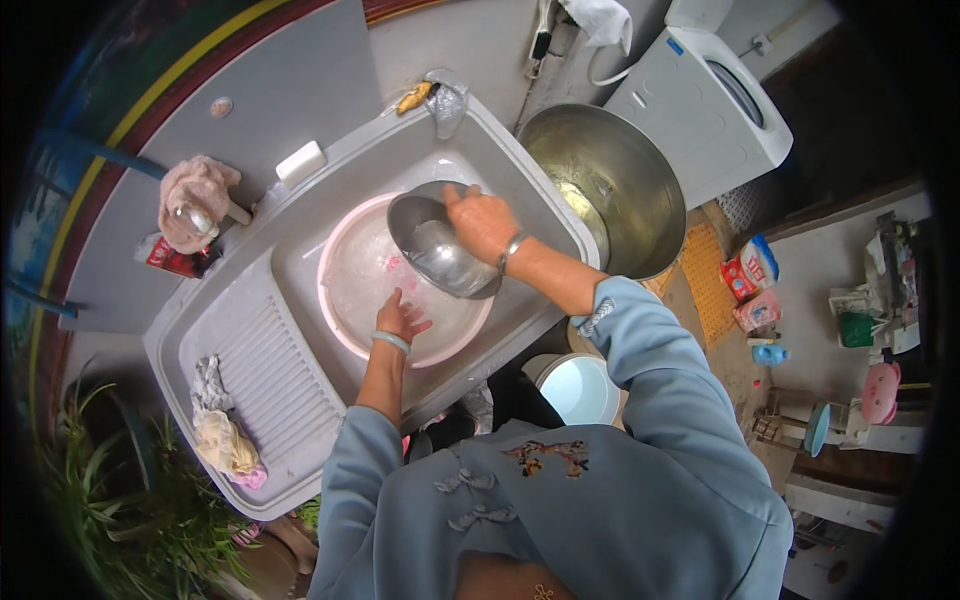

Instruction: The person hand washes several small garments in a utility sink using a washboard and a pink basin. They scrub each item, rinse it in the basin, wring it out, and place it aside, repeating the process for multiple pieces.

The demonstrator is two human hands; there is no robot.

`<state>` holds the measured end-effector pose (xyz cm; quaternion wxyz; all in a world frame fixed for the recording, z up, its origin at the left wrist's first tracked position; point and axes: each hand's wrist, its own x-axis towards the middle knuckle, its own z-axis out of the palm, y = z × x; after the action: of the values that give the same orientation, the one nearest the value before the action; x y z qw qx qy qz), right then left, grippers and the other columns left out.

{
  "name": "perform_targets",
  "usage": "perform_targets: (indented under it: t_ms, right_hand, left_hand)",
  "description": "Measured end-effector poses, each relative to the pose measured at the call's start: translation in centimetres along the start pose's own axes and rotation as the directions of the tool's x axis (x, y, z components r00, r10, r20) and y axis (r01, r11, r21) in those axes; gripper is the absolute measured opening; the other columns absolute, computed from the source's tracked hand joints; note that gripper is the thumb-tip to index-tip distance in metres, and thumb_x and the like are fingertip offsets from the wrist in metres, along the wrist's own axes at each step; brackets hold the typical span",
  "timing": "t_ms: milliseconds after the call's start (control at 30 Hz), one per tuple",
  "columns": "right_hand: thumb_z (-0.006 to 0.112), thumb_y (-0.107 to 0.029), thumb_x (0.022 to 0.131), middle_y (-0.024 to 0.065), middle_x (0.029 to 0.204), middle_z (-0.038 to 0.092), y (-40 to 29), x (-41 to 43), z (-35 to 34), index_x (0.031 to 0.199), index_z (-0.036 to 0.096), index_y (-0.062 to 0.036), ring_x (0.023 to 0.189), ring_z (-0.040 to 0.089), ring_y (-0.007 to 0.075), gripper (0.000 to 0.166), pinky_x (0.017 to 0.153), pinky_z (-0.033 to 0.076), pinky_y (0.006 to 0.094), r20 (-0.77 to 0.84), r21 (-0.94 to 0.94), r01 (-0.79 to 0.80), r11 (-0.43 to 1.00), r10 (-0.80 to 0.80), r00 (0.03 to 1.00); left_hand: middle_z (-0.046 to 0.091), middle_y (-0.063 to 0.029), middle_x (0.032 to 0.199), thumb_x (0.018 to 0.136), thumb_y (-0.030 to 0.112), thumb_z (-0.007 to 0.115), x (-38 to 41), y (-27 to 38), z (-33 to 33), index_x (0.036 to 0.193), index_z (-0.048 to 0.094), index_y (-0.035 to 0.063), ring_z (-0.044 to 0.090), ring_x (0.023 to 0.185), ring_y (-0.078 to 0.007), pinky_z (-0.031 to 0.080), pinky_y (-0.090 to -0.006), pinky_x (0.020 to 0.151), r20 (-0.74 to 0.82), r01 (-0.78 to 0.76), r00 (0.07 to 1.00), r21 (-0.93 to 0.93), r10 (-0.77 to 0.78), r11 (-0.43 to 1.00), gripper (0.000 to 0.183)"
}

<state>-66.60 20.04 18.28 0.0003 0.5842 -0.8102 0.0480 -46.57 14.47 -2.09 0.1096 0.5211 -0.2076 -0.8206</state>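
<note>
In my right hand [480, 225] is a shiny metal bowl [435, 255], gripped by its rim and tilted over a round basin with a pink rim [328, 325]. The basin stands in a grey laundry sink [300, 270] and holds water with a small pink patch in it. My left hand [403, 319] hovers at the basin's near side with fingers apart and nothing in them. Whether its fingertips touch the water, I cannot tell. To the left, the sink's ridged washboard [274, 375] slopes, with crumpled cloths [225, 442] at its outer edge.
A large metal tub [637, 172] with liquid stands against the sink's right side, before a white washing machine [675, 112]. Pale buckets [577, 390] sit by my legs. White soap [301, 163] and a pink cloth over a faucet [196, 199] line the back rim. Plants [127, 495] grow at left.
</note>
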Motion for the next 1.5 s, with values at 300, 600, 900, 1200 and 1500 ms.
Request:
perform_targets:
  t_ms: [300, 600, 900, 1200, 1500]
  right_hand:
    - [0.056, -0.012, 0.080, 0.0302, 0.131, 0.048, -0.6, 0.8, -1.0, 0.137, 0.044, -0.0160, 0.061, 0.067, 0.0277, 0.058, 0.049, 0.053, 0.0337, -0.223, -0.184, 0.295, 0.938, -0.332, 0.917]
    - [0.055, -0.007, 0.074, 0.0123, 0.084, 0.068, 20.7, -1.5, -2.5, 0.120, 0.059, -0.0042, 0.065, 0.062, 0.0220, 0.046, 0.059, 0.049, 0.0349, -0.174, 0.790, -0.324, 0.521, 0.697, 0.696]
    - [0.057, -0.008, 0.087, 0.0107, 0.078, 0.063, 50.8, -13.6, 18.0, 0.085, 0.061, 0.0019, 0.063, 0.061, 0.0185, 0.011, 0.052, 0.051, 0.0281, 0.689, 0.718, -0.420, -0.555, 0.649, 0.321]
    - [0.054, -0.008, 0.088, 0.0198, 0.101, 0.061, 45.3, -8.9, 25.1, 0.106, 0.053, 0.0106, 0.081, 0.065, 0.0377, 0.026, 0.065, 0.058, 0.0440, 0.684, 0.711, -0.377, -0.594, 0.708, 0.173]
    - [0.052, -0.006, 0.089, 0.0207, 0.101, 0.064, 33.6, -4.6, 9.4, 0.115, 0.048, 0.0126, 0.083, 0.069, 0.0337, 0.033, 0.062, 0.060, 0.0344, 0.343, 0.881, -0.464, -0.087, 0.795, 0.501]
  left_hand:
    - [0.033, -0.0220, 0.143, 0.091, 0.042, 0.055, 0.1, -1.1, -2.4, 0.145, 0.022, 0.0029, 0.048, 0.117, -0.0342, 0.049, -0.0445, 0.085, -0.037, -0.025, 0.999, 0.071, 0.027, 0.997, 0.074]
    - [0.049, -0.0220, 0.128, 0.092, 0.028, 0.057, -4.9, 1.8, -4.5, 0.135, 0.034, -0.0039, 0.059, 0.104, -0.0314, 0.052, -0.0401, 0.083, -0.158, -0.218, 0.962, 0.054, 0.223, 0.975, 0.058]
    - [0.063, -0.0215, 0.105, 0.092, 0.015, 0.054, -12.9, 2.6, -7.4, 0.127, 0.041, -0.0073, 0.065, 0.089, -0.0285, 0.056, -0.0361, 0.077, -0.451, -0.486, 0.786, -0.027, 0.423, 0.873, 0.043]
    - [0.059, -0.0250, 0.115, 0.087, 0.010, 0.062, -19.8, -1.4, -15.5, 0.134, 0.037, -0.0079, 0.059, 0.105, -0.0363, 0.049, -0.0412, 0.088, -0.705, -0.377, 0.179, 0.596, 0.687, 0.709, 0.056]
    - [0.037, -0.0253, 0.140, 0.073, 0.033, 0.075, -21.3, 6.4, -28.8, 0.131, 0.046, 0.0035, 0.041, 0.122, -0.0451, 0.036, -0.0513, 0.101, -0.443, 0.483, -0.073, 0.768, 0.894, 0.420, 0.072]
